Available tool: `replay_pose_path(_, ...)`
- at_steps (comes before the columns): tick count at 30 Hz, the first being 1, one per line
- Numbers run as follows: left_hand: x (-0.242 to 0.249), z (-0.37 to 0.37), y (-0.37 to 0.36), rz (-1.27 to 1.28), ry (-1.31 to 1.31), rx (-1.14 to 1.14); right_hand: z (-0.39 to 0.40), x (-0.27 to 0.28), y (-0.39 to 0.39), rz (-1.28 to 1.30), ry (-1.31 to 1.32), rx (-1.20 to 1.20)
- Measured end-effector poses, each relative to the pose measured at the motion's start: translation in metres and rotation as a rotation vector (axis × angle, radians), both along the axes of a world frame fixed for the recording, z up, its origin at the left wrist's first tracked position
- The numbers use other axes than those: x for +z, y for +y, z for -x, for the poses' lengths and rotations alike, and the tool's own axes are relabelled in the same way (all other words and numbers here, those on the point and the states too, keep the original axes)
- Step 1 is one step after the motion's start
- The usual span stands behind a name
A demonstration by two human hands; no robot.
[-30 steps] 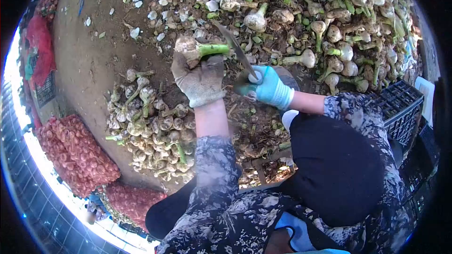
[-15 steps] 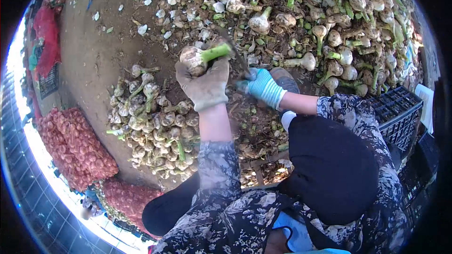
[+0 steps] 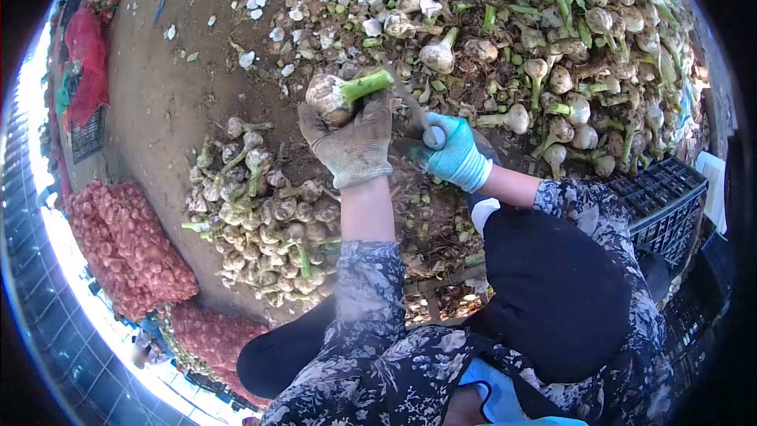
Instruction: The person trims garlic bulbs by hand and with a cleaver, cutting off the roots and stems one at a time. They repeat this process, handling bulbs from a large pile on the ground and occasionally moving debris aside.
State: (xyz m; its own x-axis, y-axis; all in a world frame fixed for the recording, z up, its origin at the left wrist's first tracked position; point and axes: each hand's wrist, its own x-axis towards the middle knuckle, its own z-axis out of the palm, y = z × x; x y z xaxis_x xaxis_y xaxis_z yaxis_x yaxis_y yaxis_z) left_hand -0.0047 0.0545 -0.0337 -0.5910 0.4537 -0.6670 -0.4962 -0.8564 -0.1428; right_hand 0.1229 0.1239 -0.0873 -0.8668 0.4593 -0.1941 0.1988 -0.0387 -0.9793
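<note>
I see beige-gloved left hand clutching round, dirty-white garlic bulb; teal-gloved right hand grips long, probably metal blade at bulb's three o'clock; slip could nick left hand.

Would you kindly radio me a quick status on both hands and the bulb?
Left hand holding garlic bulb, green stem attached. Right hand on knife, motion-blurred, close to the stem's free end. Nothing visible between knife and stem.

Ctr of frame: L glove grey-beige w/ dk brown stains; R glove turquoise w/ pale stripes; bulb off-white & brown, stem bright green. Btm ctr: shirt blk w/ whitish floral print. Lower L: net sack pinkish-red. Upper L: mesh bag bright red. R: crate blk.
</note>
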Motion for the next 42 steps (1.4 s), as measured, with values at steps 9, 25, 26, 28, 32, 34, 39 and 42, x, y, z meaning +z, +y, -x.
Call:
replay_pose_path(9,-0.013,-0.006,0.011,0.221,0.606,-0.288,-0.013,-0.076,0.007,0.048,-0.474,0.001)
replay_pose_path(25,-0.091,0.315,-0.453,2.593,1.033,-1.447,-0.101,-0.042,0.071,-0.010,-0.470,-0.103)
replay_pose_path(26,-0.111,0.317,-0.473,2.578,1.005,-1.503,-0.123,-0.059,0.085,-0.202,-0.459,-0.081)
replay_pose_path(28,-0.113,0.300,-0.441,2.471,0.720,-1.540,-0.134,-0.061,0.090,-0.202,-0.436,-0.019)
replay_pose_path(32,-0.099,0.276,-0.385,2.446,0.362,-1.911,-0.124,-0.063,0.085,-0.123,-0.440,-0.081)
replay_pose_path(34,-0.099,0.270,-0.386,2.396,0.382,-2.072,-0.108,-0.067,0.083,-0.107,-0.435,-0.061)
replay_pose_path(39,-0.129,0.217,-0.395,1.837,0.587,-1.256,-0.065,-0.050,0.062,0.022,-0.415,-0.006)
replay_pose_path(42,-0.127,0.160,-0.334,1.381,0.283,-0.893,-0.055,-0.040,0.050,0.038,-0.399,-0.012)
